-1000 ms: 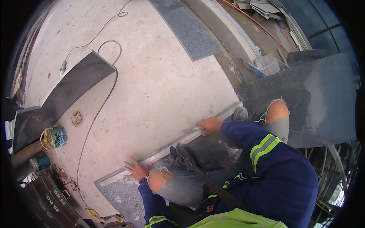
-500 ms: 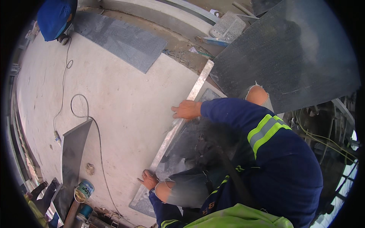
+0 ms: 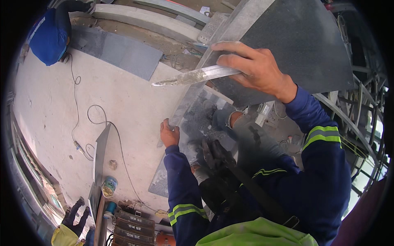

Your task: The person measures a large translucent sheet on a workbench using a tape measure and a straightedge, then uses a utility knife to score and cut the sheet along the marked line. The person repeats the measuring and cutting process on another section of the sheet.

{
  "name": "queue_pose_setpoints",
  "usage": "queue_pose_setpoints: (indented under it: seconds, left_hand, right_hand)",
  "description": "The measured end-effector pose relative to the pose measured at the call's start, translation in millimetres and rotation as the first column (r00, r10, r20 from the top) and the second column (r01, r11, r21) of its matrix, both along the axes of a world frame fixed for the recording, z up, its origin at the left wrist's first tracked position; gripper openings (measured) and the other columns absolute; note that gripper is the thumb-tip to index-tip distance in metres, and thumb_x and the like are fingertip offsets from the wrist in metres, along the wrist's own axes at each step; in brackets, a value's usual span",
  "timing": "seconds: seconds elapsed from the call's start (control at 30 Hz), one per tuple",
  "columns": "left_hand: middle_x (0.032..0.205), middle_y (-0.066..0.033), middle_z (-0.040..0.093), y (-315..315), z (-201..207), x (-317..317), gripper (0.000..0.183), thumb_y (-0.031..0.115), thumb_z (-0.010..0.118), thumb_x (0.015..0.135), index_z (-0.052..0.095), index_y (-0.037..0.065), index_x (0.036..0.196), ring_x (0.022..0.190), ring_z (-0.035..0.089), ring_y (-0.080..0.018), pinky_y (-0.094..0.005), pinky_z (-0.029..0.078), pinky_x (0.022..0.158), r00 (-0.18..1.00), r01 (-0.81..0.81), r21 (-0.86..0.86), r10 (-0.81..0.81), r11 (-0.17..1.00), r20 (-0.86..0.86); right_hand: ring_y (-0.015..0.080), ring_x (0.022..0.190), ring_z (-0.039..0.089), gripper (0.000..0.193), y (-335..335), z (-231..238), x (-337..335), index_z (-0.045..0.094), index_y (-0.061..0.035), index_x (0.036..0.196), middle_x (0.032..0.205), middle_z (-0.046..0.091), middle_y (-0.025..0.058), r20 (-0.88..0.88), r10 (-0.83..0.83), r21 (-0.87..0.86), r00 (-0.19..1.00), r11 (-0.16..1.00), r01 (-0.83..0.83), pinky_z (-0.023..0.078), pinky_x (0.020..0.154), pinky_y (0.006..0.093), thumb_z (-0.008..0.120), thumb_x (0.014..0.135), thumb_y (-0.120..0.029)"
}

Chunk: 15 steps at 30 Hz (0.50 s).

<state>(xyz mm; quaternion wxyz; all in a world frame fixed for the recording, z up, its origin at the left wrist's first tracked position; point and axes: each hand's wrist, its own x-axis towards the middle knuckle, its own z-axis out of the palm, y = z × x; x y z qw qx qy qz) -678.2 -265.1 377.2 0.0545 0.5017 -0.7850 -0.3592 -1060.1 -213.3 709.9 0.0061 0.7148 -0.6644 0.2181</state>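
My right hand (image 3: 258,69) is raised and closed on a flat silver blade-like metal strip (image 3: 195,76), whose pointed end faces left. Its fingertips also lie against a long straight metal bar (image 3: 223,35), or just in front of it; I cannot tell which. The bar slants from the far side toward my left hand (image 3: 169,134), looking wider at its far end. My left fingers are curled at the bar's lower part, gripping what looks like its edge. Beneath lies a dark grey stone slab (image 3: 161,180), partly hidden by my arm and legs.
A large dark slab (image 3: 303,49) stands at the right. Another grey slab (image 3: 119,53) lies far left, beside a person in a blue head cover (image 3: 49,37). A cord (image 3: 119,139) crosses the pale floor. An upright panel (image 3: 99,156) and a bucket (image 3: 109,185) stand lower left, near another person (image 3: 67,231).
My right hand has left the bar's middle, risen to the upper right and now holds the pointed strip. My left hand has moved up along the bar. The bar's far end appears lifted.
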Motion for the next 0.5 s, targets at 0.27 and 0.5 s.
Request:
queue_pose_setpoints:
  seconds: [0.27, 0.5]
  left_hand:
    - [0.114, -0.0222, 0.067, 19, 151, -182, 0.051, 0.003, 0.078, 0.074, 0.062, 0.006, 0.123, 0.107, 0.067, -0.0476, -0.0534, 0.054, 0.09, 0.934, 0.281, -0.004, -0.275, 0.96, -0.227]
    - [0.129, -0.021, 0.063, 16, 194, -269, 0.063, 0.012, 0.087, 0.077, 0.058, 0.012, 0.134, 0.123, 0.061, -0.0458, -0.0524, 0.052, 0.101, 0.784, 0.614, 0.038, -0.605, 0.788, -0.139]
  right_hand:
    - [0.004, 0.073, 0.062, 0.068, 140, 186, -95, 0.059, -0.0035, 0.124, 0.126, 0.068, 0.0177, 0.826, -0.321, -0.227, 0.463, 0.562, 0.795, 0.05, 0.054, 0.0219, 0.094, 0.081, -0.043]
    - [0.0179, 0.094, 0.074, 0.072, 169, 219, -143, 0.056, 0.0012, 0.135, 0.114, 0.075, 0.0165, 0.939, -0.302, -0.045, 0.166, 0.371, 0.928, 0.06, 0.074, 0.0298, 0.079, 0.096, -0.055]
